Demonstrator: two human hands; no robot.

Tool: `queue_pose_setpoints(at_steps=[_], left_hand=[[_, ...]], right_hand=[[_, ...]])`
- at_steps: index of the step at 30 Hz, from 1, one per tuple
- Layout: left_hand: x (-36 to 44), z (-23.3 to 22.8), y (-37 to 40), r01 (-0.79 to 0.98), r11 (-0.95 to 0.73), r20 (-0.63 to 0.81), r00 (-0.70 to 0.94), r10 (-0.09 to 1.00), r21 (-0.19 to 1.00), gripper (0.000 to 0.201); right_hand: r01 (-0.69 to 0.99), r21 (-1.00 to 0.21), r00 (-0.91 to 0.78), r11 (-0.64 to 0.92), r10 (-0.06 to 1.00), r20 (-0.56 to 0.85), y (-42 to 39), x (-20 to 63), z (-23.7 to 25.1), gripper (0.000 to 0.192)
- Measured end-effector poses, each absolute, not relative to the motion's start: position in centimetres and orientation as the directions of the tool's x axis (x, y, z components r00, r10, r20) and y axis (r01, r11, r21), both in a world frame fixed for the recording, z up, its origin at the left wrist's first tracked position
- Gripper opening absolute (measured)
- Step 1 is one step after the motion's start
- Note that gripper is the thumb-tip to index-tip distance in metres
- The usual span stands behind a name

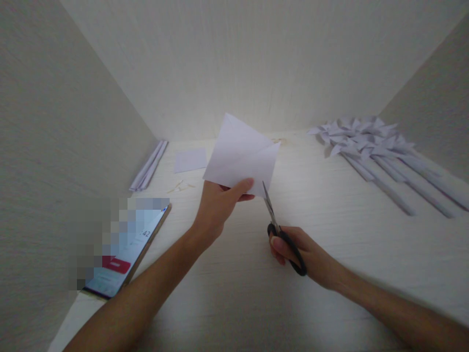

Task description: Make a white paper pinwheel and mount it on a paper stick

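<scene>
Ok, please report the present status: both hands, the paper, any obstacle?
Left hand gripping white paper. Right hand holding scissors, blades at the paper's lower right corner. No obstacle seen between scissors and paper.

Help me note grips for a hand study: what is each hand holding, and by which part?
The left hand holds the paper by its near edge, thumb on top. The right hand holds the scissors by their black handles.

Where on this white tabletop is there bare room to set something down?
Two patches look bare: between the scissors and the paper pinwheels, and on the near side between the left forearm and right forearm. Crowded: the left, with the phone, paper rolls and flat paper sheet, and under the pinwheels.
</scene>
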State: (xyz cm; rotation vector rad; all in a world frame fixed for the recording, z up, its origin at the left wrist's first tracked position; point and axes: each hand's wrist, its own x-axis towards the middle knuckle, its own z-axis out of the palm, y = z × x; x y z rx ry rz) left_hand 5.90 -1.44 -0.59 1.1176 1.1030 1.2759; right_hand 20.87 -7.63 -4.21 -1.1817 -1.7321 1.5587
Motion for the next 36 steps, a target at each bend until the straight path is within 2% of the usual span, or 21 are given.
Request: queue_pose_setpoints(at_steps=[11, 36], left_hand=[[5.86, -0.42, -1.41, -0.106, -0.006, 0.006, -0.004, 1.000, 0.994, 0.049], [5.75, -0.31, -1.41, -0.099, -0.004, 0.006, 0.010, 1.000, 0.995, 0.046]], right_hand=[[0.269, -0.962, -0.481, -0.036, 0.861, -0.167, -7.64, 20.85, -4.12, 0.045], [0.172, -0.982, -0.504, -0.081, 0.849, -0.158, -7.49, 20.77, -4.00, 0.037]])
